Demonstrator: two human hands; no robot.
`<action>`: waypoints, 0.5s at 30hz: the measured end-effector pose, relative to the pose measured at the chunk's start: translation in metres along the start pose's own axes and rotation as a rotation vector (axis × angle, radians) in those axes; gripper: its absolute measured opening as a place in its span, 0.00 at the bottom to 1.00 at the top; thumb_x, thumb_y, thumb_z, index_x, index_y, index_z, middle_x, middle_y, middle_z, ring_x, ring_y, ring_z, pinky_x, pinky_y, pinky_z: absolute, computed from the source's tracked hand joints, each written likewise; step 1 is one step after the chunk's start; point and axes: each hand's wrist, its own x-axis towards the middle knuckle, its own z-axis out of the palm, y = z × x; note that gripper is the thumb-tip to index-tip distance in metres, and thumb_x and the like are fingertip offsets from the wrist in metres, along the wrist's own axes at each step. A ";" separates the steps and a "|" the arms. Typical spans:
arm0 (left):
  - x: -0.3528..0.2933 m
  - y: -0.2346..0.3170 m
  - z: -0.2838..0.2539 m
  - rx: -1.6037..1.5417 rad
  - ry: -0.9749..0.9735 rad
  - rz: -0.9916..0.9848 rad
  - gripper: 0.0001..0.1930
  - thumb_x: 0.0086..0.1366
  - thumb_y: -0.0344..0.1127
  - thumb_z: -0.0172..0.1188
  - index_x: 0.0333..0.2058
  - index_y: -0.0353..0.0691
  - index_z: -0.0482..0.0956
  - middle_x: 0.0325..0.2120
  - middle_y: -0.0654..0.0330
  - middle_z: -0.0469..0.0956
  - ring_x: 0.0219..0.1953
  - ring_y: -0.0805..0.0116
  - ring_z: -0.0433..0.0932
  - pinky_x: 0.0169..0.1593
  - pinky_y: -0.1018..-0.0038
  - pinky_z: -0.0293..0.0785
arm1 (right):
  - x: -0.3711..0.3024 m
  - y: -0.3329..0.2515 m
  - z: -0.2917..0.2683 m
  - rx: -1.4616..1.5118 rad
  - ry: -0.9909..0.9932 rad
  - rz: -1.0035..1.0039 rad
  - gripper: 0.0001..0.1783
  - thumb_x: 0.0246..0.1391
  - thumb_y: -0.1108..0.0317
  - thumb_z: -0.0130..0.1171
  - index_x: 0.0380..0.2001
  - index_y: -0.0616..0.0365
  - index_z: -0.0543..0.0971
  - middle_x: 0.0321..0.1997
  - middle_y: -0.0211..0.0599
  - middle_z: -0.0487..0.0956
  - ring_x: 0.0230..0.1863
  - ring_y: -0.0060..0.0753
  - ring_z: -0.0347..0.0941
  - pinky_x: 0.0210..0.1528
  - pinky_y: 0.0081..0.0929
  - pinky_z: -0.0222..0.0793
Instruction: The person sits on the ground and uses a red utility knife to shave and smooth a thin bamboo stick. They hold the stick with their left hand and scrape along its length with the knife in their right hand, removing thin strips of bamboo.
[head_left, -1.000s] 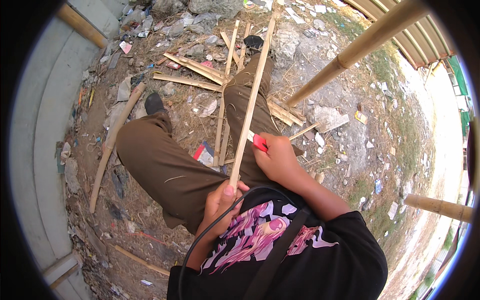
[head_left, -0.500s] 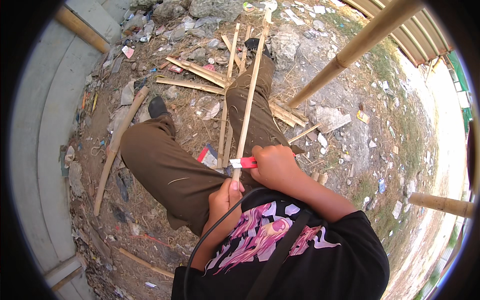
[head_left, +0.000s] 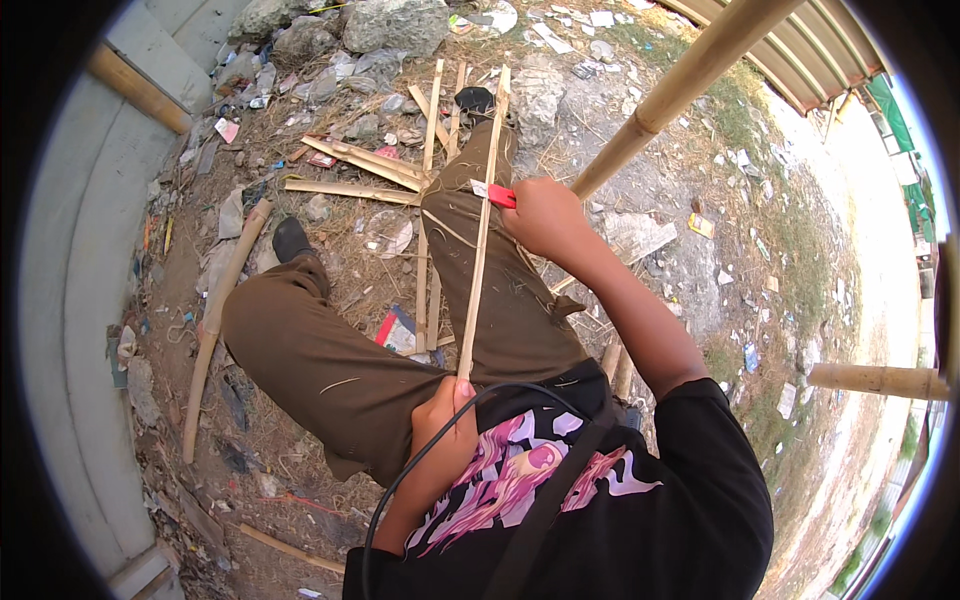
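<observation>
My left hand (head_left: 446,430) is closed around the near end of a long, split bamboo strip (head_left: 473,310), close to my shirt. From there the strip runs away from me over my right trouser leg (head_left: 515,310), its far end near my shoe. Well along the strip, my right hand (head_left: 548,222) is closed on a red-handled cutter knife (head_left: 502,197). The short pale blade crosses the strip and touches it. Thin curled shavings (head_left: 450,230) cling to the trousers.
Several split bamboo pieces (head_left: 360,190) lie beyond my knees. A thick bamboo post (head_left: 650,115) slants at the upper right, and a bamboo pole (head_left: 222,320) rests on the littered ground at left. Grey panels (head_left: 95,300) stand along the left, rocks (head_left: 397,25) at the back.
My right hand and the knife have slid away from me along the strip, toward its far end. My left hand keeps its grip on the near end, slightly lower in view.
</observation>
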 end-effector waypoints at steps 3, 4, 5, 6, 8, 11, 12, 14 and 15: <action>-0.001 -0.001 -0.002 0.021 -0.034 -0.013 0.15 0.79 0.35 0.48 0.33 0.31 0.73 0.16 0.54 0.71 0.18 0.66 0.71 0.27 0.68 0.68 | 0.032 0.018 -0.004 -0.049 -0.049 0.016 0.17 0.52 0.60 0.58 0.30 0.65 0.86 0.33 0.57 0.85 0.37 0.59 0.84 0.42 0.51 0.80; 0.000 0.000 -0.002 0.025 -0.037 -0.017 0.15 0.79 0.35 0.49 0.33 0.32 0.73 0.16 0.54 0.71 0.18 0.66 0.71 0.26 0.68 0.67 | 0.040 0.022 -0.006 -0.067 -0.068 0.012 0.17 0.52 0.60 0.58 0.31 0.65 0.86 0.34 0.57 0.85 0.38 0.59 0.84 0.43 0.51 0.80; 0.000 0.000 -0.001 0.029 -0.040 -0.020 0.14 0.79 0.35 0.49 0.33 0.32 0.73 0.16 0.54 0.71 0.18 0.66 0.71 0.26 0.68 0.67 | 0.046 0.025 -0.007 -0.088 -0.058 -0.013 0.18 0.52 0.60 0.58 0.31 0.66 0.86 0.34 0.57 0.85 0.38 0.59 0.84 0.43 0.51 0.80; 0.000 0.000 -0.002 0.035 -0.039 -0.026 0.14 0.79 0.35 0.49 0.33 0.32 0.73 0.16 0.54 0.71 0.18 0.67 0.71 0.26 0.68 0.67 | 0.054 0.027 -0.007 -0.078 -0.027 0.022 0.18 0.52 0.59 0.58 0.31 0.65 0.86 0.35 0.57 0.85 0.38 0.59 0.84 0.43 0.50 0.80; -0.001 -0.002 -0.002 0.056 -0.071 0.010 0.14 0.78 0.35 0.50 0.32 0.33 0.74 0.16 0.54 0.71 0.18 0.67 0.72 0.26 0.68 0.67 | 0.073 0.041 -0.010 -0.067 0.040 0.107 0.18 0.53 0.59 0.58 0.32 0.65 0.86 0.35 0.57 0.85 0.39 0.58 0.84 0.44 0.50 0.80; -0.003 -0.003 -0.001 0.032 -0.069 0.005 0.15 0.78 0.35 0.50 0.32 0.33 0.74 0.16 0.54 0.71 0.18 0.67 0.72 0.25 0.69 0.67 | 0.088 0.057 -0.020 -0.029 -0.004 0.158 0.20 0.55 0.58 0.58 0.36 0.66 0.86 0.37 0.57 0.86 0.42 0.59 0.84 0.47 0.49 0.79; -0.001 -0.002 0.000 0.013 -0.051 -0.004 0.15 0.78 0.35 0.50 0.32 0.33 0.74 0.16 0.55 0.71 0.18 0.68 0.73 0.25 0.69 0.67 | 0.092 0.055 -0.022 -0.022 -0.021 0.146 0.20 0.55 0.58 0.58 0.36 0.66 0.86 0.37 0.57 0.86 0.43 0.59 0.84 0.47 0.49 0.79; 0.001 -0.002 0.001 -0.002 -0.035 -0.002 0.15 0.79 0.34 0.49 0.32 0.33 0.74 0.15 0.57 0.71 0.18 0.69 0.72 0.25 0.70 0.67 | 0.101 0.081 -0.011 0.426 -0.096 0.128 0.17 0.56 0.59 0.58 0.20 0.60 0.77 0.20 0.42 0.78 0.20 0.42 0.75 0.24 0.40 0.71; -0.001 -0.004 0.001 -0.009 -0.022 -0.012 0.15 0.79 0.34 0.49 0.32 0.32 0.74 0.15 0.58 0.71 0.18 0.70 0.71 0.25 0.70 0.67 | 0.101 0.083 -0.016 0.821 -0.322 0.206 0.18 0.57 0.61 0.57 0.16 0.55 0.71 0.15 0.36 0.73 0.14 0.35 0.68 0.18 0.35 0.65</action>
